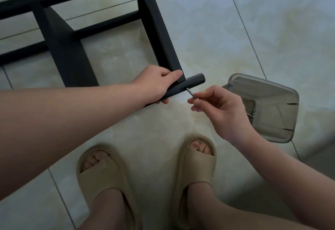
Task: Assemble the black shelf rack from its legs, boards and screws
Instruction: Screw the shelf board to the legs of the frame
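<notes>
The partly built black rack lies on the tiled floor (pixel 235 30) in the upper left of the frame. The near round leg (pixel 192 81) is at the centre, laid against the end of a board (pixel 157 30). The left hand (pixel 159 82) grips this leg and the board end together, thumb on top. The right hand (pixel 217 106) pinches a screw (pixel 190 93) between thumb and fingertips, and its tip touches the side of the leg.

I judge the step is starting this screw. It should enter straight, in line with the board, while the left hand keeps the joint from sliding; turn gently at first so the thread does not cross.

To the right, near the right wrist, lies a clear plastic tray (pixel 268 91) with spare screws (pixel 252 116); the elbow could knock it. The beige sandals (pixel 101 175) stand below, and between them and the leg the floor is free for the wrist to turn.
</notes>
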A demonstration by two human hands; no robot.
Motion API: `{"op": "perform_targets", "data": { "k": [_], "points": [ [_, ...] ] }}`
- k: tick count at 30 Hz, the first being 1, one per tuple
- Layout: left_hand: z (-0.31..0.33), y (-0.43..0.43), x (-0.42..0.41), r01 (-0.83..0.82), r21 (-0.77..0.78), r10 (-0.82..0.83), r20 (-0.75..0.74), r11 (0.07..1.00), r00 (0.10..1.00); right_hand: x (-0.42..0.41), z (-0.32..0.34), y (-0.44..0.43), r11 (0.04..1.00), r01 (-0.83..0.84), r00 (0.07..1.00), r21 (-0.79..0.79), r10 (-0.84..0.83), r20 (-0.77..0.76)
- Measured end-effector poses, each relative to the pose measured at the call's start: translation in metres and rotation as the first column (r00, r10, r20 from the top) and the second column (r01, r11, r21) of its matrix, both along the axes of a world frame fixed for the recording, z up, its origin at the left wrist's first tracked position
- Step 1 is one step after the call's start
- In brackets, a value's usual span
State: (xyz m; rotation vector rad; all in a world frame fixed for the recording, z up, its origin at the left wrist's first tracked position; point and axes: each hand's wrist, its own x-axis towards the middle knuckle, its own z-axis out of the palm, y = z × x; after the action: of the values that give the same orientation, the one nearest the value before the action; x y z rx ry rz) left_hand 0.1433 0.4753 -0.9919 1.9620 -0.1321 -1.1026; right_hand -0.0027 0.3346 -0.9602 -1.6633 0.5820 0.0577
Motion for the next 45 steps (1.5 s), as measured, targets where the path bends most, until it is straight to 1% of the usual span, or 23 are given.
{"op": "perform_targets", "data": {
  "k": [8, 12, 22, 27, 32, 34, 37, 41, 43, 45],
  "points": [
    [-0.001, -0.003, 0.005, 0.004, 0.022, -0.004, 0.017, 1.0, 1.0, 0.005, -0.001, -0.002, 0.999, 0.0, 1.0, -0.05, -0.001, -0.022],
    [-0.003, -0.003, 0.005, 0.003, 0.016, -0.003, 0.016, 1.0, 1.0, 0.005, 0.001, -0.002, 0.999, 0.004, 1.0, -0.051, -0.004, 0.011],
    [-0.002, -0.005, 0.005, 0.027, 0.034, -0.027, 0.002, 0.999, 1.0, 0.008, 0.002, 0.0, 0.998, -0.002, 1.0, -0.055, 0.0, -0.02],
    [-0.005, -0.001, -0.001, 0.021, 0.005, -0.021, 0.03, 1.0, 0.999, 0.008, -0.003, 0.0, 0.995, -0.004, 0.999, -0.105, 0.0, -0.039],
    [-0.005, -0.001, -0.003, 0.005, -0.023, -0.004, 0.026, 1.0, 1.0, 0.012, -0.011, 0.008, 0.983, -0.021, 0.997, -0.183, 0.008, -0.072],
    [-0.005, -0.001, -0.002, -0.001, -0.032, 0.001, 0.03, 0.999, 1.0, 0.016, -0.012, 0.009, 0.982, -0.012, 0.998, -0.187, -0.001, -0.069],
    [-0.005, -0.001, -0.003, -0.007, -0.043, 0.008, 0.03, 0.999, 1.0, 0.019, -0.013, 0.012, 0.991, 0.03, 0.996, -0.134, -0.04, -0.075],
    [-0.004, -0.002, -0.003, -0.013, -0.047, 0.015, 0.032, 0.999, 0.999, 0.023, -0.013, 0.021, 0.979, 0.195, 0.977, 0.054, -0.189, -0.097],
    [-0.003, -0.002, -0.003, -0.014, -0.045, 0.015, 0.036, 0.999, 0.999, 0.026, -0.012, 0.023, 0.972, 0.218, 0.971, 0.087, -0.208, -0.115],
    [-0.003, -0.001, -0.003, -0.014, -0.047, 0.016, 0.033, 0.999, 0.999, 0.028, -0.01, 0.021, 0.978, 0.196, 0.972, 0.077, -0.183, -0.147]
  ]
}}
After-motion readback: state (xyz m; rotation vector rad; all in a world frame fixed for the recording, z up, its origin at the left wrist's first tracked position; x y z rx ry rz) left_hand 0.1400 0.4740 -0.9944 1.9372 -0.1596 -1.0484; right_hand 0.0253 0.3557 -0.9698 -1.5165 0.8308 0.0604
